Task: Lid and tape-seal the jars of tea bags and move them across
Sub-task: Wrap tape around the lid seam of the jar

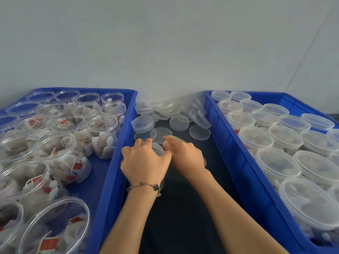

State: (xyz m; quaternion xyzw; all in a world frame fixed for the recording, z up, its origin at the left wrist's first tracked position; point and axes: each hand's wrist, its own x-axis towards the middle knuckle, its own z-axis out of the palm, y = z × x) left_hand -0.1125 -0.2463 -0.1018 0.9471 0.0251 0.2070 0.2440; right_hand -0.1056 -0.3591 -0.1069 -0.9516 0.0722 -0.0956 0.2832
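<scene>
dark cloth backs left hand (pixel 145 162) gripping half-hidden jar (pixel 157 149); right hand (pixel 185 154) grip unclear

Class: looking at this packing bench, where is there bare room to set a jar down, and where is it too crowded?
Free: the dark cloth between the two crates, near the forearms. A blue patch of the left crate floor by its inner wall. Crowded: the loose lids by the wall, and the right crate, packed with lidded jars.

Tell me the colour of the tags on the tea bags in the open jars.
Red-orange tags, clearest in the head view, in the left crate's open jars.
</scene>
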